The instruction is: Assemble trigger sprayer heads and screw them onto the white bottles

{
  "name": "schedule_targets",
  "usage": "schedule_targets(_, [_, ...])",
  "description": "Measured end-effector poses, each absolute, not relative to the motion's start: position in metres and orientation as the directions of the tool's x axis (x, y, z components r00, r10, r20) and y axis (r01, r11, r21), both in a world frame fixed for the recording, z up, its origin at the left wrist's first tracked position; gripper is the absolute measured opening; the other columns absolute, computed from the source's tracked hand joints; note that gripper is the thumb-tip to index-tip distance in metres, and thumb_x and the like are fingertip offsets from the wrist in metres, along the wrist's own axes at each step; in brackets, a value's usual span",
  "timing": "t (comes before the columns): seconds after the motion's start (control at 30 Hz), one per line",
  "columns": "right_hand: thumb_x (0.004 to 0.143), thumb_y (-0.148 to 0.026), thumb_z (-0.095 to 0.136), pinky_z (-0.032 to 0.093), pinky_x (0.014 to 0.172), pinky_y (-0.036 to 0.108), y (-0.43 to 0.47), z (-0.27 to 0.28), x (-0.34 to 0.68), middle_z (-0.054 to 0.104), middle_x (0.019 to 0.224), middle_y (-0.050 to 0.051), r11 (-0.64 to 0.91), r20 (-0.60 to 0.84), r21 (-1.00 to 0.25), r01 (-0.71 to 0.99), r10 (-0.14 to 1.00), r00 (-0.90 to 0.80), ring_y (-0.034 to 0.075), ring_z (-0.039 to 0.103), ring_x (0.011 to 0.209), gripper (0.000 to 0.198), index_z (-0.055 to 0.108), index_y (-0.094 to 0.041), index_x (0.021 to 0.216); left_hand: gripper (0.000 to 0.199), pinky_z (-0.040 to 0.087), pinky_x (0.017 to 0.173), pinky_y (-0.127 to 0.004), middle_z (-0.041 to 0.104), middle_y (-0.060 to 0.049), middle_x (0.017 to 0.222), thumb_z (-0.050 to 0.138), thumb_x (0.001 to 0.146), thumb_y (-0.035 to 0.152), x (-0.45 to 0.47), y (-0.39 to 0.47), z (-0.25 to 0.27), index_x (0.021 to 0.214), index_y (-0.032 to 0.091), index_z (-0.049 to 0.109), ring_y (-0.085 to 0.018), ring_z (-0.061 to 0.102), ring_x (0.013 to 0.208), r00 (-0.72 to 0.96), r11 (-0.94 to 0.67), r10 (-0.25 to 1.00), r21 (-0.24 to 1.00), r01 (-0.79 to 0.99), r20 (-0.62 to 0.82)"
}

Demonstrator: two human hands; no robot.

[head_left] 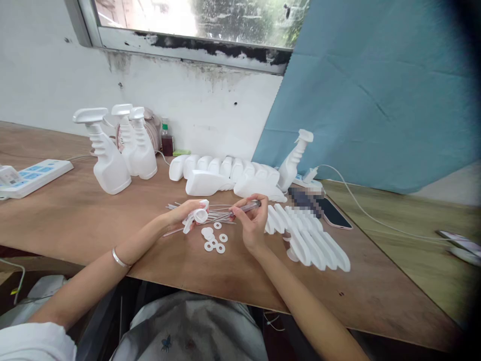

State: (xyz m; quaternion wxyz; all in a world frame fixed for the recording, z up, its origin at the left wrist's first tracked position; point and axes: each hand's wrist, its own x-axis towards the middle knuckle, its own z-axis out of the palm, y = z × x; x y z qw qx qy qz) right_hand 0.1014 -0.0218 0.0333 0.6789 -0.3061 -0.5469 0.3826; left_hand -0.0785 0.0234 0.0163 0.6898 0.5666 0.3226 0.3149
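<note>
My left hand point(183, 211) is closed around a white spray trigger head point(201, 216), its round opening turned toward my right hand. In my right hand point(254, 220) is a screwdriver point(250, 206) with a clear handle; its thin shaft points left toward the spray head. Whether the tip touches the head I cannot tell. Several thin clear tubes point(221, 215) lie on the table behind and between my hands. Just below them are several flat white ring washers point(220, 248), some overlapping.
Several white spray heads point(300, 240) lie in rows at the right. Behind are white bottles point(203, 183) on their sides. Assembled spray bottles stand at left point(108, 165) and right point(291, 163). A phone point(334, 213) and a power strip point(41, 175) also lie on the table.
</note>
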Motion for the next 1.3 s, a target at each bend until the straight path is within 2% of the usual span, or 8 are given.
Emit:
schedule_targets(0.13, [0.077,-0.022,0.054,0.032,0.04,0.017,-0.021,0.03,0.105,0.042,0.05,-0.012,0.531,0.522,-0.841,-0.099,0.846,0.109,0.006,0.038,0.039,0.023,0.033,-0.024,0.087,0.028,0.034,0.029,-0.016,0.052,0.002,0.048,0.052,0.075,0.042,-0.077,0.025,0.013,0.075,0.014,0.051,-0.007,0.044,0.033,0.558,0.2,0.823,0.973,-0.116,-0.103])
schedule_targets(0.23, [0.077,-0.028,0.056,0.024,0.04,0.017,-0.023,0.03,0.105,0.032,0.047,-0.011,0.54,0.545,-0.823,0.175,0.838,-0.02,0.005,0.028,0.038,0.014,0.045,-0.021,0.082,0.028,0.035,0.031,-0.017,0.053,0.001,0.05,0.053,0.075,0.041,-0.077,0.025,0.013,0.076,0.013,0.052,-0.008,0.046,0.035,0.528,0.205,0.844,0.965,-0.16,-0.092])
schedule_targets(0.4, [0.074,-0.032,0.061,0.027,0.048,0.018,-0.029,0.028,0.096,0.037,0.046,-0.009,0.584,0.495,-0.576,0.572,0.806,-0.325,0.005,0.033,0.042,0.018,0.059,-0.019,0.085,0.027,0.035,0.032,-0.017,0.056,0.0,0.051,0.053,0.076,0.04,-0.074,0.023,0.011,0.077,0.013,0.052,-0.009,0.049,0.035,0.544,0.207,0.834,0.967,-0.146,-0.096])
schedule_targets(0.6, [0.081,-0.031,0.05,0.025,0.049,0.019,-0.027,0.037,0.103,0.038,0.047,-0.008,0.52,0.418,-0.554,0.651,0.849,-0.323,0.006,0.034,0.044,0.016,0.057,-0.018,0.078,0.03,0.039,0.033,-0.018,0.058,-0.002,0.059,0.055,0.074,0.042,-0.073,0.028,0.012,0.078,0.013,0.051,-0.011,0.054,0.04,0.369,0.179,0.921,0.977,-0.118,-0.125])
schedule_targets(0.73, [0.075,-0.027,0.056,0.025,0.051,0.02,-0.022,0.043,0.115,0.049,0.054,-0.005,0.478,0.162,-0.492,0.727,0.871,-0.464,0.008,0.042,0.051,0.009,0.061,-0.02,0.077,0.022,0.045,0.037,-0.023,0.059,-0.003,0.064,0.047,0.075,0.034,-0.075,0.033,0.018,0.082,0.013,0.047,-0.015,0.058,0.045,0.115,0.187,0.979,0.962,-0.199,-0.166])
schedule_targets(0.97, [0.081,-0.036,0.05,0.032,0.059,0.022,-0.03,0.051,0.113,0.06,0.073,0.0,0.522,-0.027,-0.517,0.679,0.783,-0.622,0.013,0.053,0.067,0.024,0.057,-0.02,0.097,0.014,0.044,0.041,-0.027,0.054,0.0,0.072,0.042,0.077,0.026,-0.069,0.03,0.012,0.085,0.017,0.035,-0.015,0.057,0.047,-0.065,0.029,0.997,0.998,-0.058,-0.033])
schedule_targets(1.1, [0.088,-0.033,0.033,0.034,0.059,0.025,-0.051,0.054,0.115,0.063,0.079,0.005,0.548,-0.107,-0.38,0.745,0.774,-0.624,0.017,0.057,0.068,0.027,0.053,-0.017,0.094,0.026,0.045,0.06,-0.027,0.056,-0.002,0.081,0.05,0.077,0.036,-0.062,0.022,0.015,0.092,0.016,0.043,-0.015,0.058,0.068,0.146,-0.324,0.945,0.909,0.263,0.294])
schedule_targets(1.3, [0.085,-0.022,0.031,0.04,0.061,0.033,-0.073,0.028,0.129,0.064,0.082,0.013,0.469,-0.086,-0.072,0.88,0.877,-0.474,0.025,0.061,0.072,0.03,0.047,-0.009,0.107,0.028,0.039,0.076,-0.029,0.057,-0.008,0.098,0.048,0.083,0.034,-0.024,0.016,0.046,0.103,0.016,0.052,-0.018,0.052,0.088,0.684,-0.837,0.54,0.402,0.372,0.49])
